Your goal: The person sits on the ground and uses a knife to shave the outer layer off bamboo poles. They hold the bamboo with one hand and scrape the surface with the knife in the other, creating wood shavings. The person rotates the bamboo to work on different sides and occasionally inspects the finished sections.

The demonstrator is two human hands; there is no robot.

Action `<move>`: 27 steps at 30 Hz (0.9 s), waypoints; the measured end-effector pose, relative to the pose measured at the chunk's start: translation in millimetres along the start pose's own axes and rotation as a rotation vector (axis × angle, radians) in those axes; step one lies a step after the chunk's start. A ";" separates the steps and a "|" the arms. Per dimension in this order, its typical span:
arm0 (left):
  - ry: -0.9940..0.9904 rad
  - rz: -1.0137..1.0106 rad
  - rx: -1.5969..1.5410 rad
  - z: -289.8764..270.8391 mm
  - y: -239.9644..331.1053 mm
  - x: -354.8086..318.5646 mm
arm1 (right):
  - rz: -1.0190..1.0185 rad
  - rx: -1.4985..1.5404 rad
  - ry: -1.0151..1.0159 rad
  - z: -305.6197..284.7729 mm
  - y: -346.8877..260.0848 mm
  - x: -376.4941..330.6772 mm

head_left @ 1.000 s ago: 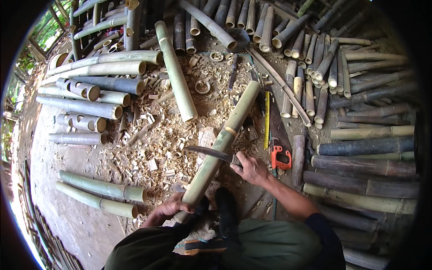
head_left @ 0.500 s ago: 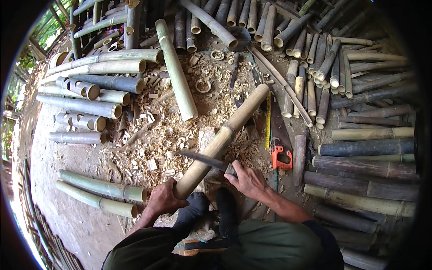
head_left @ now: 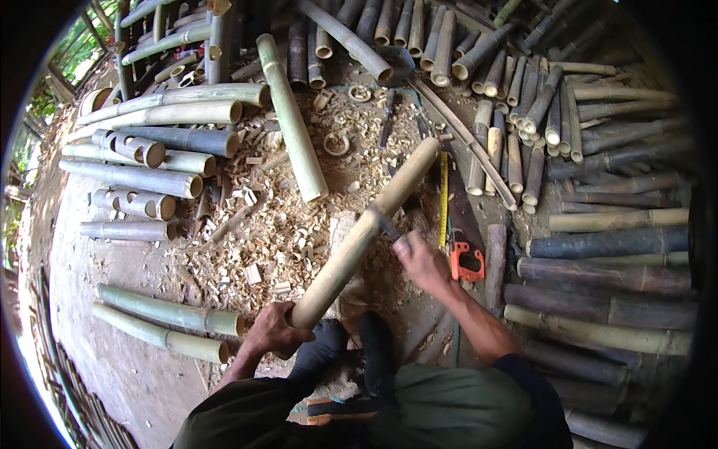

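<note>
A peeled, pale bamboo pole [head_left: 340, 258] slants from my lap side up toward the far right, with a raised node near its middle. My left hand [head_left: 274, 328] wraps round its near end. In my right hand [head_left: 423, 260], slightly smeared by motion, is the handle of a knife [head_left: 387, 226]. Its dark blade shows narrow and foreshortened, against the pole's right side just by the node. Under the pole a pale wooden block [head_left: 344, 223] shows in part.
Wood shavings [head_left: 280, 239] cover the ground ahead. At right lie an orange-handled saw [head_left: 468, 262] and a yellow measuring tape [head_left: 443, 202]. Green bamboo poles [head_left: 172, 320] lie at left, one longer pole [head_left: 292, 123] ahead. Many dark bamboo lengths [head_left: 606, 277] are stacked at right.
My right hand has moved the knife up and away from me along the pole, from its lower part to the node. My left hand and the pole stay nearly in place.
</note>
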State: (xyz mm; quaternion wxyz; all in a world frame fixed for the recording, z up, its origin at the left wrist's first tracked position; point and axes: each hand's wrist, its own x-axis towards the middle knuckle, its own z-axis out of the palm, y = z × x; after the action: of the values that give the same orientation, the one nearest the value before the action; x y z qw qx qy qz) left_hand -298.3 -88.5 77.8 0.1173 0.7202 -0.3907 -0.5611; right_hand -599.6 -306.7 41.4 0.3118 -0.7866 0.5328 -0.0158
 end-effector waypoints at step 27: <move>0.187 0.084 0.236 -0.1 -18.6 -4.5 | -0.102 -0.017 0.046 20.8 5.1 -31.3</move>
State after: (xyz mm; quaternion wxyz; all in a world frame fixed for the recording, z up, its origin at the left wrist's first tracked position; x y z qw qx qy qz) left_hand -290.4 -72.9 69.8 0.0910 0.7610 -0.4713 -0.4364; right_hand -610.0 -271.5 31.7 0.2916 -0.8147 0.4992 -0.0455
